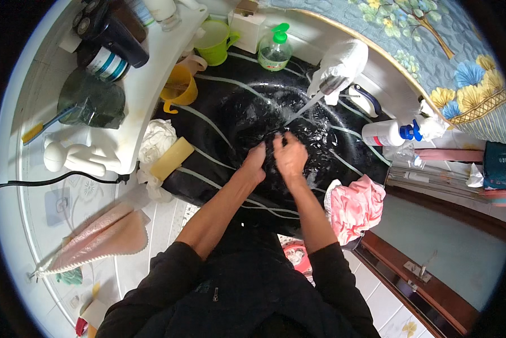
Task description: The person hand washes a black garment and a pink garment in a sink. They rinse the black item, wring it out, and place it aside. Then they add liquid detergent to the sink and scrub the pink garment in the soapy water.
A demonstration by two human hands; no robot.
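Note:
My left hand (255,161) and my right hand (290,157) are together over the middle of a black basin (230,112). Both are closed on a small dark wet cloth (272,151) held between them. A stream of water (303,110) runs from the tap (334,84), which is wrapped in white, down onto the cloth and my hands. The bottom of the basin is wet and glistening.
A yellow soap bar (172,158) and a white rag (157,139) lie on the basin's left rim, a pink cloth (356,206) on its right rim. A green-capped pump bottle (275,49), a green cup (217,42) and a yellow cup (179,87) stand behind. White shelf (146,73) at left.

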